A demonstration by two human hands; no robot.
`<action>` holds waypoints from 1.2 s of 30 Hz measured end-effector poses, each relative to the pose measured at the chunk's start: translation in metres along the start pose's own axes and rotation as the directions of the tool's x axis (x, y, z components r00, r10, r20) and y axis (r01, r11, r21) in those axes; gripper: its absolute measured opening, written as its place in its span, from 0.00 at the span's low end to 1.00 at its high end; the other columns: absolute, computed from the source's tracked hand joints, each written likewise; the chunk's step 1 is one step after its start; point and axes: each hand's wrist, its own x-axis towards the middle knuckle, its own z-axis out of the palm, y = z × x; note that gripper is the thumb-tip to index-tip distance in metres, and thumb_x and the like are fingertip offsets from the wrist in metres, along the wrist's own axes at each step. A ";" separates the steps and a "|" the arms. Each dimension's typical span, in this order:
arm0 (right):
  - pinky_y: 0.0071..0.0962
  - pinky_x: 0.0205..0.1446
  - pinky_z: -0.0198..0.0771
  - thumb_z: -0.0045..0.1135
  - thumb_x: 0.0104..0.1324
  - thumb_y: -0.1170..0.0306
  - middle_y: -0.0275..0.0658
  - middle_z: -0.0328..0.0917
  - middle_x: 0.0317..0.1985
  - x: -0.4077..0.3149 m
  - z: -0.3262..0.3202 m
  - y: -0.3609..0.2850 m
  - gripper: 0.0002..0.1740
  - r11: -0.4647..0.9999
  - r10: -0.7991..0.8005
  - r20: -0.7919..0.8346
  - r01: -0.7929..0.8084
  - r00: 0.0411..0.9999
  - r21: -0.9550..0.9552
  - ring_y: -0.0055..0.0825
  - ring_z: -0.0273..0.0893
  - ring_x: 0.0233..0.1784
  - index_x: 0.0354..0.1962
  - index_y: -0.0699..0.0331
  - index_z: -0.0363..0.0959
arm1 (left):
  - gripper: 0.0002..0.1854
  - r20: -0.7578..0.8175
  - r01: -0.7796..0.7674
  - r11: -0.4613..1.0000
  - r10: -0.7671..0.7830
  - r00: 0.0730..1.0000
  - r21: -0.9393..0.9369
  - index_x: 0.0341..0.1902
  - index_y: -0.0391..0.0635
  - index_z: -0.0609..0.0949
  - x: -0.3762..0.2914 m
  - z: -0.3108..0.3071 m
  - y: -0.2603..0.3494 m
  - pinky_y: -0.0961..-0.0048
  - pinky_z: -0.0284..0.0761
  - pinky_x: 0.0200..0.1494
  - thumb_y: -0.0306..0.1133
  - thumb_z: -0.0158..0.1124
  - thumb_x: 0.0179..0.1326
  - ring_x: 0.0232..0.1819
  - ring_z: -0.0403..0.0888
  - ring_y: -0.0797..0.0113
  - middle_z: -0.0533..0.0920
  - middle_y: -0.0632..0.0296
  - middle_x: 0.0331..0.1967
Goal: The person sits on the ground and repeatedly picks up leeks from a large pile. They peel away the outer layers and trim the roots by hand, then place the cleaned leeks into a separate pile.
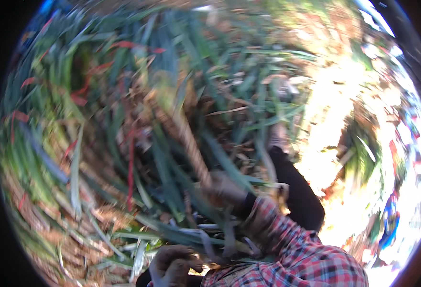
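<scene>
My right hand [223,188], at the end of a plaid sleeve, is closed around a long, slim brown stick or stalk [190,145]. It slants up and to the left over a heap of long green leek-like leaves [171,186]. Motion blur hides what its far end is. Close to my body at the bottom, my left hand [174,263] has its fingers curled; whether anything lies inside them cannot be told. Pale stalks [206,244] lie between the two hands.
Bundles of leek-like plants [52,172] with red ties [130,172] crowd the left side. My dark-trousered leg [293,186] stretches forward on the right. Beyond it are sunlit ground [328,107] and another green bunch [361,158].
</scene>
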 end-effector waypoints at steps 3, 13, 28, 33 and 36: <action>0.26 0.35 0.68 0.64 0.61 0.55 0.33 0.74 0.30 -0.066 0.021 0.037 0.26 0.931 0.310 0.077 -0.319 0.948 0.178 0.21 0.71 0.33 0.49 0.66 0.72 | 0.13 -0.019 -0.127 0.992 0.127 0.992 0.002 0.51 0.41 0.75 -0.014 -0.001 -0.019 0.73 0.75 0.38 0.35 0.56 0.68 0.33 0.76 0.68 0.80 0.58 0.32; 0.23 0.45 0.69 0.45 0.73 0.62 0.32 0.72 0.42 -0.198 0.084 -0.064 0.18 0.926 -0.323 0.021 0.312 0.946 0.213 0.17 0.70 0.42 0.53 0.65 0.69 | 0.12 0.375 -0.303 0.939 0.343 0.861 -0.164 0.51 0.40 0.77 0.047 -0.051 -0.031 0.72 0.75 0.47 0.31 0.53 0.67 0.43 0.80 0.69 0.81 0.59 0.39; 0.38 0.66 0.61 0.51 0.67 0.66 0.45 0.68 0.55 -0.319 0.058 0.014 0.28 0.210 -0.518 0.463 0.632 0.719 -0.746 0.38 0.69 0.58 0.63 0.61 0.58 | 0.12 0.416 -0.442 0.763 0.635 0.651 -0.472 0.44 0.53 0.79 0.044 -0.067 0.019 0.39 0.69 0.58 0.46 0.57 0.67 0.44 0.80 0.59 0.82 0.65 0.38; 0.31 0.50 0.69 0.55 0.64 0.74 0.37 0.76 0.42 -0.273 0.085 -0.050 0.18 0.293 -0.632 0.419 0.702 0.652 -0.650 0.29 0.75 0.46 0.53 0.64 0.72 | 0.09 0.158 -0.613 0.690 0.704 0.693 -0.385 0.46 0.47 0.77 0.009 -0.051 0.011 0.49 0.78 0.47 0.37 0.59 0.66 0.38 0.82 0.56 0.82 0.61 0.30; 0.28 0.51 0.70 0.65 0.59 0.73 0.36 0.75 0.46 -0.231 0.116 -0.075 0.27 0.650 -0.562 0.328 0.651 0.759 -0.392 0.24 0.73 0.48 0.55 0.67 0.67 | 0.14 0.142 -0.570 0.698 0.677 0.722 -0.432 0.52 0.44 0.76 -0.007 -0.034 0.009 0.57 0.77 0.51 0.36 0.60 0.66 0.47 0.80 0.60 0.81 0.58 0.42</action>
